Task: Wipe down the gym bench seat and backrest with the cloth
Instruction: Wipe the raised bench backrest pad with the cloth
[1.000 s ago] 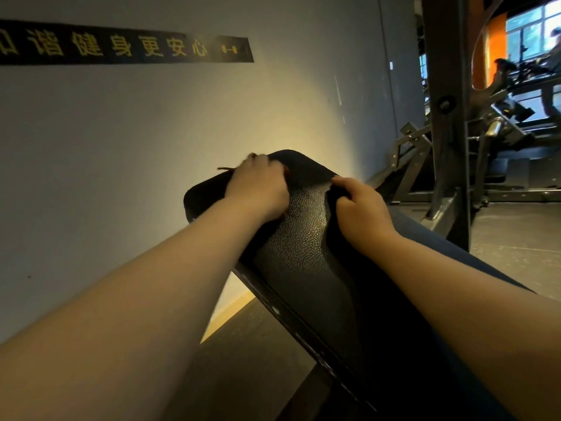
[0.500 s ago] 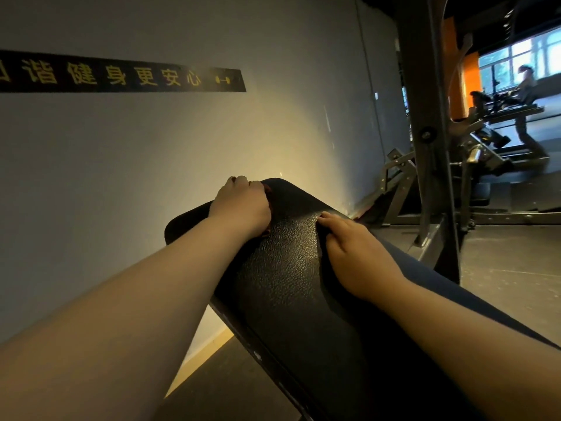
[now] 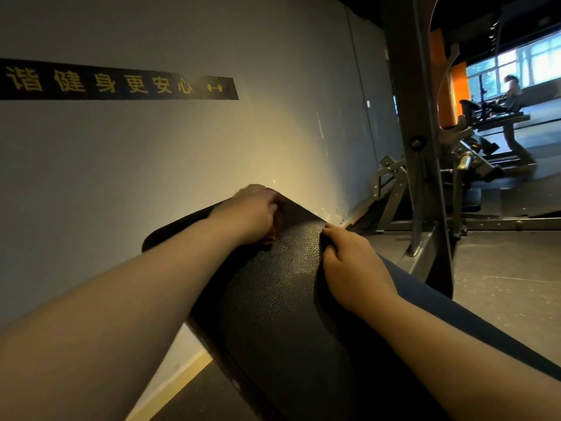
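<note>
A black textured bench pad (image 3: 285, 287) slants up from the lower right toward the wall. My left hand (image 3: 249, 212) lies near the pad's top end, fingers curled over a reddish-brown cloth (image 3: 274, 229). Only a small edge of the cloth shows under the hand. My right hand (image 3: 349, 265) grips the pad's right edge, thumb on top and fingers wrapped over the side.
A grey wall (image 3: 151, 153) with a black sign strip (image 3: 121, 83) stands just behind the pad. A dark steel rack upright (image 3: 416, 126) rises at right, with gym machines (image 3: 473, 156) beyond. A person sits at a far machine (image 3: 511, 92). A yellow floor line (image 3: 182, 378) runs below.
The view has shifted down the pad. My left hand has slid with the cloth toward the top right corner of the pad. The right hand keeps its hold on the edge.
</note>
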Tool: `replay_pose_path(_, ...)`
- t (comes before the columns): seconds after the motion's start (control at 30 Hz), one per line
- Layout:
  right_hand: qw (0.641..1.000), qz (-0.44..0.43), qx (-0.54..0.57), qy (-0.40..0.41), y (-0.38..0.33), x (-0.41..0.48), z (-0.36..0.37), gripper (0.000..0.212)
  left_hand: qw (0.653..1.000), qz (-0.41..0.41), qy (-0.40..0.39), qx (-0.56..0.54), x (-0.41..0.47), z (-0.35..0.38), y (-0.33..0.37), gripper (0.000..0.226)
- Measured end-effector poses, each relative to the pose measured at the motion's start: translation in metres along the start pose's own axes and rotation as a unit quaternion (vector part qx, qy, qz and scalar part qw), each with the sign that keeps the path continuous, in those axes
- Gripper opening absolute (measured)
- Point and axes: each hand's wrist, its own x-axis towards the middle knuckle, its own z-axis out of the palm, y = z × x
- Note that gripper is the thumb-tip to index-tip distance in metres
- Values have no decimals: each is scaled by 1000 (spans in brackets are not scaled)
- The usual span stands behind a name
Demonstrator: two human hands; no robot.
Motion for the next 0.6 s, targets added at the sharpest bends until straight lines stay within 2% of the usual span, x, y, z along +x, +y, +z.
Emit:
replay_pose_path(0.07, 1000, -4, 4, -1, 1, 1, -1, 32, 997, -68, 9, 18, 25, 0, -7, 36)
replay_pose_path(0.13, 1000, -9, 3, 6, 3, 3, 0, 29, 994, -85, 17, 59, 34, 9, 5, 38)
replay_pose_path(0.23, 1000, 1, 5, 25, 5, 5, 1, 26, 998, -4, 16, 68, 30, 25, 39, 42)
replay_pose_path(0.33, 999, -4, 26, 29, 5, 2, 3, 22, 991, 125, -39, 20, 10, 34, 61, 38)
replay_pose_path(0.4, 999, -5, 31, 31, 5, 2, 2, 21, 987, 144, -66, -23, 9, 26, 54, 32)
replay_pose_path(0.47, 999, -3, 25, 24, 6, 3, 3, 25, 995, 86, -40, -14, 22, 16, 32, 32)
replay_pose_path(0.53, 1000, 5, 25, 15, 6, 2, 3, 31, 999, -43, -1, 19, 34, 8, 8, 36)
replay_pose_path(0.57, 999, 5, 27, 17, 6, 1, 2, 34, 996, -82, 10, 39, 38, 8, 1, 39)
replay_pose_path(0.6, 999, 4, 31, 23, 6, 1, 1, 34, 995, -86, 10, 59, 40, 11, 2, 41)
